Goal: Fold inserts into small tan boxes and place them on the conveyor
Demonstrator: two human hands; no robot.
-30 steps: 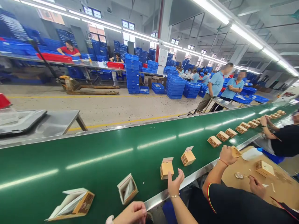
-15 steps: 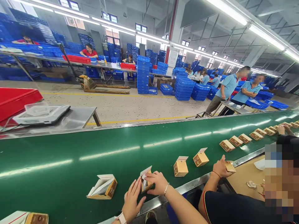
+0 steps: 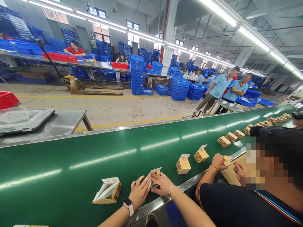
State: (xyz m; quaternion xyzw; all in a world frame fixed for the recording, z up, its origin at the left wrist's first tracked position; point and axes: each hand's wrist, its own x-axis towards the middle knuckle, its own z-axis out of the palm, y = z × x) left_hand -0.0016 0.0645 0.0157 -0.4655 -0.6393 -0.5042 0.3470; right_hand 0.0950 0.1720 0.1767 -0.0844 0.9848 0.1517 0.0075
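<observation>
Between my hands is a small tan-and-brown carton (image 3: 156, 171) with its flap raised, over the near side of the green belt. My left hand (image 3: 139, 191), wearing a pale-banded watch, presses its fingers to the left side. From the right, my right hand (image 3: 162, 184), with a bracelet at the wrist, grips the carton, fingers over its opening. My hands hide most of it. To the left lies an open carton (image 3: 108, 191) with a pale packet (image 3: 109, 190) inside. Two more cartons with raised flaps, a nearer one (image 3: 183, 164) and a farther one (image 3: 201, 154), stand to the right.
A co-worker (image 3: 227, 201) sits close on my right, one hand (image 3: 217, 162) on another carton. Closed cartons (image 3: 223, 141) line the belt (image 3: 78, 186) farther right. Its metal edge (image 3: 163, 199) runs beneath my forearms. Across it stands a metal table (image 3: 68, 121) with a scale.
My hands and the carton have shifted slightly right and closed in around it. My view has turned right. The co-worker's second hand now shows at their carton.
</observation>
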